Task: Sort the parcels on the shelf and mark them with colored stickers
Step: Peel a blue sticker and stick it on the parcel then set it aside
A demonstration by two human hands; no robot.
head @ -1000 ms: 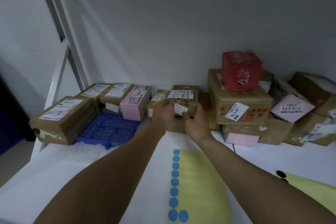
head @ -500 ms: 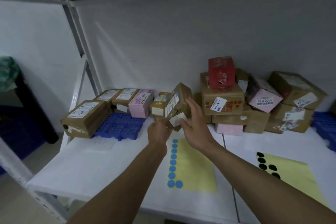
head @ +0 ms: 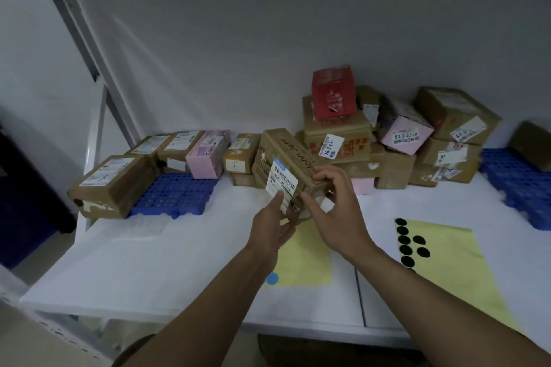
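Head view, left hand (head: 269,229) and right hand (head: 337,217) gripping one parcel (head: 286,158), two sticker sheets (head: 447,262)

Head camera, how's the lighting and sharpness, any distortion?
Head view: dim, bluish light, no glare; wide-angle distortion leans the shelf post at left; the held parcel shows readable handwriting, but its barcode label is too soft to read.

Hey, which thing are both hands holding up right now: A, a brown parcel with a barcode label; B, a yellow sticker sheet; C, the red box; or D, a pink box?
A: the left hand and the right hand both grip the brown parcel, its white barcode label turned toward the camera.
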